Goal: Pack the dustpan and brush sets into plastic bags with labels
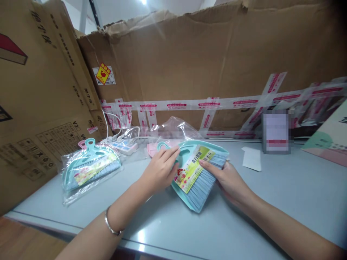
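Observation:
My right hand (233, 180) grips a teal dustpan (187, 153) and its blue-bristled hand brush (203, 189) by the right side, thumb on top. A green and yellow printed card (189, 177) lies across the brush. Against the dustpan's left part rests my left hand (161, 168), its fingers stretched out over the handle end. Behind both hands, a pink dustpan (152, 148) shows in part beneath clear plastic film (176, 128). To the left lies another teal dustpan and brush set (90, 166) in a clear bag, with a bit of pink at its handle.
A tall cardboard box (173, 68) with printed tape walls off the back of the grey table (168, 227). Another carton (40, 108) stands at left. A power strip (124, 146) with white cables, a white card (252, 159) and a blurred upright object (276, 131) are near the back.

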Demonstrator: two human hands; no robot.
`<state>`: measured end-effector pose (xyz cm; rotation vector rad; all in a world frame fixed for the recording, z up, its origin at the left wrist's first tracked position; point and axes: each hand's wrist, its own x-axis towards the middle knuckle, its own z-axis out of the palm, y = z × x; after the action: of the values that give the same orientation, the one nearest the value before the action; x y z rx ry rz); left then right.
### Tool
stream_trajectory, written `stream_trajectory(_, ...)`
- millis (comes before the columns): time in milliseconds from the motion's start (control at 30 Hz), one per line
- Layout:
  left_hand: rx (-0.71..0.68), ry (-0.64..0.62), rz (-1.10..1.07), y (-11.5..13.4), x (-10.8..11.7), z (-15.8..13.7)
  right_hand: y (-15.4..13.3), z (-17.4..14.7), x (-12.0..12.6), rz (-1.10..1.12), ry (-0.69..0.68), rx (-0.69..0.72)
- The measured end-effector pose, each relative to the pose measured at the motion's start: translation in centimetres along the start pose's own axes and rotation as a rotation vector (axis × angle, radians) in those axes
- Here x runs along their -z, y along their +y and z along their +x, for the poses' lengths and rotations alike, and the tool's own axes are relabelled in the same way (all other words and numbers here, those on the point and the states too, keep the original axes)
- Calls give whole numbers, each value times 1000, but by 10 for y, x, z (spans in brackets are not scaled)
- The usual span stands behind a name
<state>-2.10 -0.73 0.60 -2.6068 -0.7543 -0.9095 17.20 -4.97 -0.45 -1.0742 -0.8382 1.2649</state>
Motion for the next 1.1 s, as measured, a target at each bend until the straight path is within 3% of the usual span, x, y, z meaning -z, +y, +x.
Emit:
stream_trajectory(100, -36, 19, 13, 9, -2, 2, 1, -2, -1, -7, -73, -24)
stream_trajectory(233, 22, -5, 22, 9, -2, 2, 0, -5, -4, 62, -111, -115)
stream_trajectory(467, 90, 120, -20, 3, 7, 1, -2, 0, -3, 280, 71, -104)
stream_trajectory(833, -98, 65, -59, 14, 5, 3, 4, -11, -12, 232, -97, -182)
stream_trajectory(1000, -38, 112, -118, 11, 11, 3, -1, -7, -9, 371, 24, -158)
stream_trajectory(1100, -51, 78, -164, 10, 15, 4, -5, -4, -7, 412, 74, -149)
